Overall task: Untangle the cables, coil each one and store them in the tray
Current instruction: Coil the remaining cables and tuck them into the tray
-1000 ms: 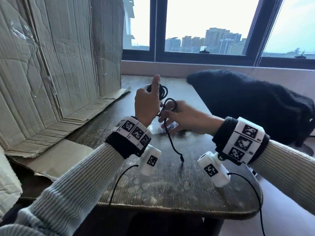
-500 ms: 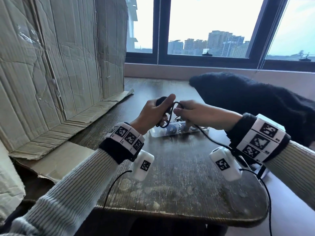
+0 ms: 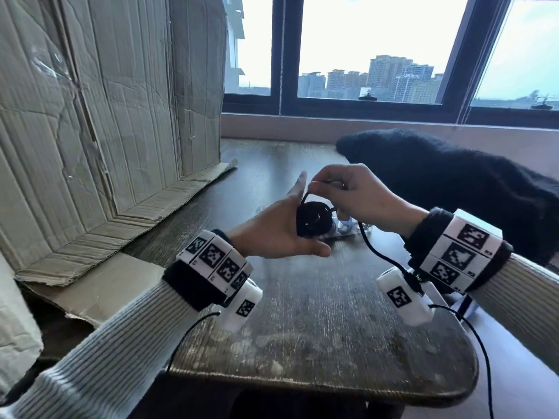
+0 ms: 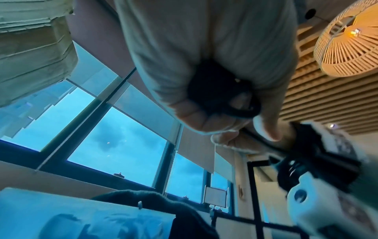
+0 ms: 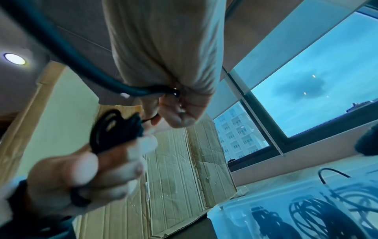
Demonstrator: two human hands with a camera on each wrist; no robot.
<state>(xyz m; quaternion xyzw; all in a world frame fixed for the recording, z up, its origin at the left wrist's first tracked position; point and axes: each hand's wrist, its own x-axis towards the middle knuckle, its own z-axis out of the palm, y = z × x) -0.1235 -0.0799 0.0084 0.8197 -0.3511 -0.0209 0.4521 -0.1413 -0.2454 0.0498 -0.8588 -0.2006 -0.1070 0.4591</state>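
Observation:
My left hand [image 3: 281,237] holds a small black cable coil [image 3: 313,220] in its curled fingers, above the middle of the wooden table [image 3: 302,313]. My right hand [image 3: 351,195] pinches the same cable's strand [image 3: 305,196] just above the coil. The loose tail [image 3: 381,255] runs down and right toward my right wrist. The clear plastic tray [image 3: 340,235] sits just behind both hands, mostly hidden. In the right wrist view, the tray [image 5: 235,215] holds dark coiled cables [image 5: 310,215], and the held coil [image 5: 114,131] sits between my left hand's fingers.
A large flattened cardboard box [image 3: 90,131] stands along the left. A black fleecy garment [image 3: 453,189] lies at the back right. The table's rounded front edge [image 3: 302,385] is near me. Camera leads hang from both wrists.
My left hand has come down and turned, its raised finger lowered round the coil. The right hand moved over the coil with the strand, and the tail swung from the front to the right.

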